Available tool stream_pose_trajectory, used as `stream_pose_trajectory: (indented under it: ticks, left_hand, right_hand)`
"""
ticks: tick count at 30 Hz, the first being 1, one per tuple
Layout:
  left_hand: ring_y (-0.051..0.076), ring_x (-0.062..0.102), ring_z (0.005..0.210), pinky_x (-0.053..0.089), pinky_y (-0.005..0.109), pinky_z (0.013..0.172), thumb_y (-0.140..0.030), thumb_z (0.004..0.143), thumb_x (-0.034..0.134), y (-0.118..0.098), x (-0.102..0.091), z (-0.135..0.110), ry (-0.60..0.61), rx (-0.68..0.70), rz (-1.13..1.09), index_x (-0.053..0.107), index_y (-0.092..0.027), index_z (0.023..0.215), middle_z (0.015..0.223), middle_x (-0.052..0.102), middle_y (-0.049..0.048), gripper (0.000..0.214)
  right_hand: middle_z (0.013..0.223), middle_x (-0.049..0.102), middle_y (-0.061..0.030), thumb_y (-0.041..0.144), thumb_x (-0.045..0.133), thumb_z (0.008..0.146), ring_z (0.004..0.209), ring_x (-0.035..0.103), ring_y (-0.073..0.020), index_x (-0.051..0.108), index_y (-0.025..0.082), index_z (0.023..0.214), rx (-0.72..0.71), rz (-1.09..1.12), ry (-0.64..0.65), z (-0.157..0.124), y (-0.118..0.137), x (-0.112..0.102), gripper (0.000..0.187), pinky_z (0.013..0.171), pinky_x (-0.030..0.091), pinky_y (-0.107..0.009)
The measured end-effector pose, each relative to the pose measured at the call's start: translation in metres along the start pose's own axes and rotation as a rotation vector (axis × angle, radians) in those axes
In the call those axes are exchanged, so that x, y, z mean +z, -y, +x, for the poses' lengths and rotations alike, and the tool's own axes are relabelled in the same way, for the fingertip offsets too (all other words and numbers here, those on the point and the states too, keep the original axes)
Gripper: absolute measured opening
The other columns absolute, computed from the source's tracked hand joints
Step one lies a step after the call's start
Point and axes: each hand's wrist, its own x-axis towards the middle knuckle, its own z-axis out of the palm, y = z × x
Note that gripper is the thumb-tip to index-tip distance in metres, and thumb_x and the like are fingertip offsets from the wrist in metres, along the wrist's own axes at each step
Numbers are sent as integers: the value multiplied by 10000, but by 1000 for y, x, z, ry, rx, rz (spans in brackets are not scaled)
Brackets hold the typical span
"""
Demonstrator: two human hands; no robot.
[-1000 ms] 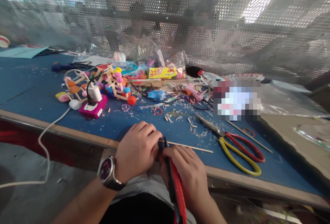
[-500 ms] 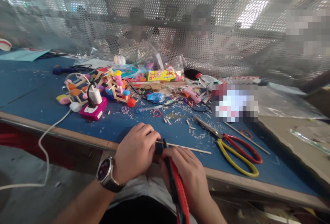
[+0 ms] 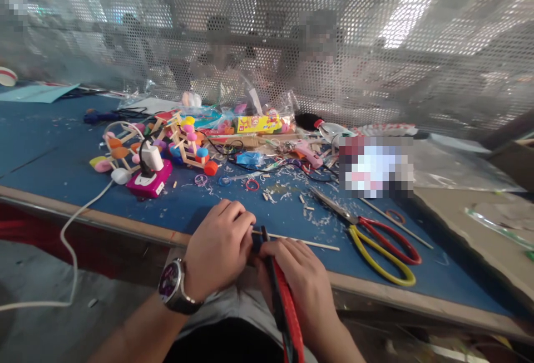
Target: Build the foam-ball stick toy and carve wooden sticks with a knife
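A magenta power block (image 3: 163,175) sits on the desk (image 3: 208,193) beyond and to the left of the left hand's fingers. The left hand (image 3: 219,246) has its fingers bent and pressed together on the left end of a thin stick (image 3: 315,244), their tips hidden. Rightward from them, the stick passes the head of a red-and-black tool (image 3: 288,302), around whose handle the right hand (image 3: 306,274) wraps its fingers. Scissors (image 3: 384,251) lie right of those fingers, apart from them.

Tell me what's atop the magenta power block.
The magenta power block carries a white charger and a black plug; the part of its top beneath them is hidden.
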Motion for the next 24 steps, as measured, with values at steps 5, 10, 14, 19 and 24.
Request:
stream_pose_trajectory:
  ticks: [5,10,14,19,24]
  left_hand:
    - [278,555,971,537,478,875,19,854,465,1,-1,0,26,9,-17,680,-133,1012,981,625,88,307]
    - [273,575,985,541,469,898,27,848,474,1,-2,0,36,3,-16,681,-146,1009,985,641,82,315]
    - [272,576,970,542,469,881,25,843,469,2,-2,0,26,11,-21,681,-147,999,975,644,78,314]
    - [266,571,973,533,457,879,6,862,477,2,-2,0,22,20,-18,677,-150,1007,977,642,77,292]
    - [269,570,955,532,465,862,-37,893,479,1,-3,-1,15,23,-16,677,-146,989,960,638,82,245]
  right_hand:
    - [734,640,16,67,540,900,652,586,-164,537,232,865,1,-15,0,0,0,0,169,663,393,-280]
    - [735,641,19,57,542,883,648,595,-162,537,233,869,-9,-22,-6,0,0,0,177,657,395,-278]
    - [739,643,24,64,550,884,651,600,-156,535,233,874,-10,-17,-11,0,0,2,170,662,400,-272]
    - [721,636,25,73,547,884,637,587,-158,529,234,859,-8,-14,-9,0,0,1,164,648,390,-276]
    - [726,652,19,76,552,896,643,596,-160,537,235,853,7,-2,-8,0,0,0,164,650,396,-279]
